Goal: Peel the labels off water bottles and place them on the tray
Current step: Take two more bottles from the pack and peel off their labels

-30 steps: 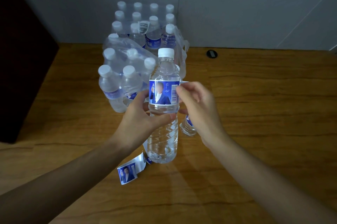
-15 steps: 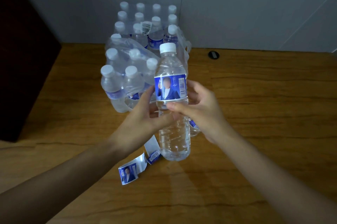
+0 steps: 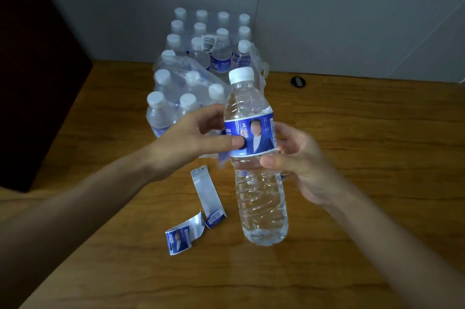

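A clear water bottle (image 3: pixel 259 198) with a white cap is held upright above the wooden table, its blue label (image 3: pixel 251 136) still wrapped around it. My right hand (image 3: pixel 299 165) grips the bottle from the right, thumb just under the label. My left hand (image 3: pixel 193 140) pinches the label's left edge with thumb and fingers. A peeled label strip (image 3: pixel 205 193) lies curled on the table below my left hand, with another curled blue label piece (image 3: pixel 178 242) at its near end. No tray is in view.
Shrink-wrapped packs of water bottles (image 3: pixel 191 77) stand at the back against the grey wall. A small black round object (image 3: pixel 298 81) lies on the wooden table (image 3: pixel 364 145) to their right. A dark cabinet side (image 3: pixel 32 77) fills the left.
The bottle has shifted right and turned, showing more of the label's front. My right hand dropped from the label's top edge to below it; my left thumb moved up onto the label.
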Demonstrator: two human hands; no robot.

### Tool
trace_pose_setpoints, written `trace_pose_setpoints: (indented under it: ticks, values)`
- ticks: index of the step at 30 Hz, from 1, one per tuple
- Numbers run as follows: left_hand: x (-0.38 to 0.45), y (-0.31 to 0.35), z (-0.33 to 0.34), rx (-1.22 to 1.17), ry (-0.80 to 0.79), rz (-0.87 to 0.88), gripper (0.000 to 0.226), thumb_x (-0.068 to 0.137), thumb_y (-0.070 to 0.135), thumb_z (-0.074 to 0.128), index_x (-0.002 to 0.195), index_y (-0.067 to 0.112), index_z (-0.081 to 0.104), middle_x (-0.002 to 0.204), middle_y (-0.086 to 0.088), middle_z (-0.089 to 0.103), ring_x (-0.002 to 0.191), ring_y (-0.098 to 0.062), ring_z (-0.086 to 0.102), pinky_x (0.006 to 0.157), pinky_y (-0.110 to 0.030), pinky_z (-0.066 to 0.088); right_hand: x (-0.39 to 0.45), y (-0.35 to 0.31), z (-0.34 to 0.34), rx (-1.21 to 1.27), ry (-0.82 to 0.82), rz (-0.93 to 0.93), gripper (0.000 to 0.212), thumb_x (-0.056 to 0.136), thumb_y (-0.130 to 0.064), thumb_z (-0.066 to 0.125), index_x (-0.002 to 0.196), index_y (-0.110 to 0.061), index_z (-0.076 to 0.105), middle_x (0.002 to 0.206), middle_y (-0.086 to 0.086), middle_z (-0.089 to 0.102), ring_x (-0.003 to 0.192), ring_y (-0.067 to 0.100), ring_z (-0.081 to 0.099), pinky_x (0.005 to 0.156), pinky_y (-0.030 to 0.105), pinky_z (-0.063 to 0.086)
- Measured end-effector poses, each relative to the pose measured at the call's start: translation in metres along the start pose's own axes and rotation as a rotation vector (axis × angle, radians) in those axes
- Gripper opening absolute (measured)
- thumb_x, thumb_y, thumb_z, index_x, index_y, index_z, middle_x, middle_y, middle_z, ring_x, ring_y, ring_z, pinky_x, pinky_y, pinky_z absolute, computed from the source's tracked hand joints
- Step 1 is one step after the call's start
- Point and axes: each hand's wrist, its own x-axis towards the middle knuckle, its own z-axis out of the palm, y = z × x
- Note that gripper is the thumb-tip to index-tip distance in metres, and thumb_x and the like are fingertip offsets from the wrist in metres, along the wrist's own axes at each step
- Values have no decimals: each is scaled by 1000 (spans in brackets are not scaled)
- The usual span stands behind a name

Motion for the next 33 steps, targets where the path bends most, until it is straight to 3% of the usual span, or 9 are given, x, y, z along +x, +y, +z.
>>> trace_pose_setpoints:
  ticks: [4, 11, 15, 18, 22, 25, 28, 30, 33]
  values:
    - [-1, -2, -7, 43, 21, -9, 39, 79, 30, 64, 115, 14, 61, 110, -3, 69, 104, -12, 65, 80, -23, 56, 1, -4, -5, 8, 22, -26, 58, 60, -8, 78, 114, -16, 60, 109, 9, 71, 92, 27, 70, 69, 33, 56]
    - [2, -4, -3, 44, 107, 24, 15, 79, 26, 56, 87, 16, 64, 76, 18, 71, 86, 4, 65, 61, -11, 51, -2, -17, -6, -70, -2, -56, 56, 58, -15, 78, 112, -17, 61, 104, -2, 72, 97, 16, 68, 70, 28, 55]
    - [-3, -9, -14, 106, 120, -26, 14, 86, 23, 66, 83, 10, 62, 77, 6, 71, 80, -5, 67, 58, -17, 50, -4, -21, -4, -334, 118, -60, 65, 59, -14, 86, 117, -24, 58, 106, -3, 72, 100, 14, 67, 79, 38, 55]
    - [-6, -6, -20, 97, 92, -68, 8, 75, 18, 63, 79, 13, 57, 80, -1, 72, 79, -12, 67, 55, -18, 49, -2, -22, 2, -540, 237, -86, 69, 60, -25, 86, 121, -28, 55, 107, -9, 70, 101, 7, 65, 88, 44, 53]
    - [-4, 1, -17, 7, -61, -114, 29, 70, 3, 56, 98, 11, 52, 92, -4, 73, 88, -13, 69, 61, -22, 52, 1, -17, 11, -643, 293, -85, 81, 53, -41, 81, 128, -24, 53, 108, -6, 70, 101, 10, 65, 85, 46, 55]
    - [-4, 4, -8, 35, -67, -78, 32, 75, 15, 65, 103, 4, 58, 94, -9, 73, 86, -14, 69, 71, -23, 53, 2, -13, 17, -723, 348, -125, 75, 55, -50, 80, 123, -33, 53, 101, -14, 70, 91, 4, 67, 76, 41, 58]
    - [-4, 8, 5, 199, 22, -14, 40, 72, 41, 70, 90, 6, 65, 86, -6, 72, 82, -15, 68, 63, -19, 52, 3, -15, 21, -843, 395, -205, 72, 58, -59, 76, 123, -33, 54, 90, -21, 68, 79, -3, 67, 65, 31, 59]
    - [-3, 11, 12, 249, 82, 29, 31, 70, 42, 62, 79, 12, 65, 81, -4, 71, 79, -15, 68, 59, -18, 51, 3, -15, 23, -960, 411, -239, 76, 62, -58, 75, 129, -28, 52, 95, -16, 70, 78, -2, 66, 63, 27, 58]
    - [-1, 10, 15, 315, 161, 75, 19, 82, 30, 64, 75, 12, 64, 80, -6, 70, 78, -17, 67, 61, -31, 54, 3, -14, 24, -1042, 408, -259, 82, 66, -54, 76, 136, -22, 48, 103, -8, 72, 80, 2, 67, 65, 27, 57]
